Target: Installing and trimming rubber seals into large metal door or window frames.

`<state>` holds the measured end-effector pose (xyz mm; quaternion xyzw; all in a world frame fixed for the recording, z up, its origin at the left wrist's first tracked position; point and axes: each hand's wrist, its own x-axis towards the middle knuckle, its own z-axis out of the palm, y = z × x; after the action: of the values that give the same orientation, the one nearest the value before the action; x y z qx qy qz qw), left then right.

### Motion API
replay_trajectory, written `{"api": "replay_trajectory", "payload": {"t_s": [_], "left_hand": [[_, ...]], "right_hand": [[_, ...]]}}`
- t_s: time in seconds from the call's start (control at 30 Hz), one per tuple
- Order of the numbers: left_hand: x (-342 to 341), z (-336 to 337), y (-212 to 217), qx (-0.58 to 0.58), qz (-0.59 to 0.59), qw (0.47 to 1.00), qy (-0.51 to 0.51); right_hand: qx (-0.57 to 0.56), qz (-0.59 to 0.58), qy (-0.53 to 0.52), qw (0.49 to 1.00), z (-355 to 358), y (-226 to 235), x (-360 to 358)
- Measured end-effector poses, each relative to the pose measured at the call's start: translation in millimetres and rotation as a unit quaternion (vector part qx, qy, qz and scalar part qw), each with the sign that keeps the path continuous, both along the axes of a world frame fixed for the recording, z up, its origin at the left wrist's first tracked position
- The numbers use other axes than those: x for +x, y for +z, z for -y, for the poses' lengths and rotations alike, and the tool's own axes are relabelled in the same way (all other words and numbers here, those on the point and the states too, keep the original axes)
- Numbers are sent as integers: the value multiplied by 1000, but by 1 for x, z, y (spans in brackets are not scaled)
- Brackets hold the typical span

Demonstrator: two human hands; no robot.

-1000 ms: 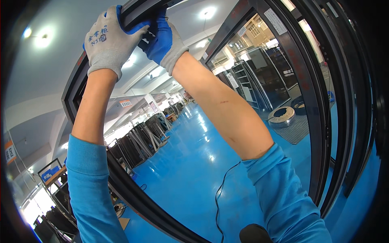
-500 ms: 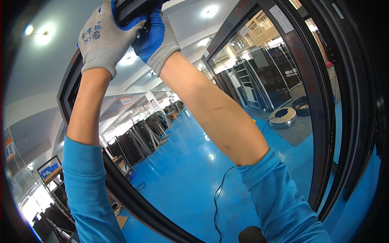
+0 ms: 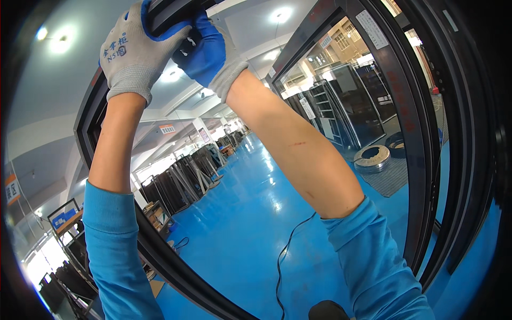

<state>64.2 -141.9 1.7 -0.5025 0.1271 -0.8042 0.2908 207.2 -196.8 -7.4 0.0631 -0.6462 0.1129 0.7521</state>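
Note:
Both my hands are raised to the top bar of a black window or door frame [image 3: 173, 13], in grey work gloves with blue-coated palms. My left hand [image 3: 133, 48] is closed on the bar, its thumb stretched toward the right. Just beside that thumb, my right hand [image 3: 210, 58] is turned palm in, its fingers curled round small black pieces [image 3: 188, 44] with white marks. Their exact kind is hard to make out, and the fingertips are partly hidden behind the bar and the left thumb.
To the right stands a large black glazed frame [image 3: 421, 133]. A cable [image 3: 282, 256] trails over the blue floor [image 3: 229, 229]. Frames lean in a row [image 3: 178, 181] at the far left. Behind the glass lies a wrapped coil [image 3: 372, 159].
My right hand has shifted slightly right and down from the bar, and the small black pieces have come into sight in it. My left hand stays on the bar.

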Motion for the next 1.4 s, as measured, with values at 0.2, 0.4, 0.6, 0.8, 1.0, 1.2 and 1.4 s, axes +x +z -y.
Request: {"api": "replay_trajectory", "payload": {"t_s": [0.2,0.4,0.6,0.8,1.0,1.2,1.4], "left_hand": [[5,-3,1,-39,-10,999,31],[3,1,0,-17,7,1000,14],[0,-1,0,11,-1,1000,2],[-9,9,-3,-73,-32,994,75],[-11,10,3,-52,-76,994,58],[-16,17,6,-70,-112,987,90],[-11,-1,11,79,-69,994,34]], "right_hand": [[-19,-43,-62,997,12,-14,-18],[-31,-109,-41,993,19,-19,-40],[-6,-85,-72,994,23,-32,-42],[43,24,-88,995,18,-45,-22],[45,-15,-161,986,16,-41,-25],[37,-12,-188,981,16,-42,-24],[23,-35,-189,981,15,-48,-20]]}}
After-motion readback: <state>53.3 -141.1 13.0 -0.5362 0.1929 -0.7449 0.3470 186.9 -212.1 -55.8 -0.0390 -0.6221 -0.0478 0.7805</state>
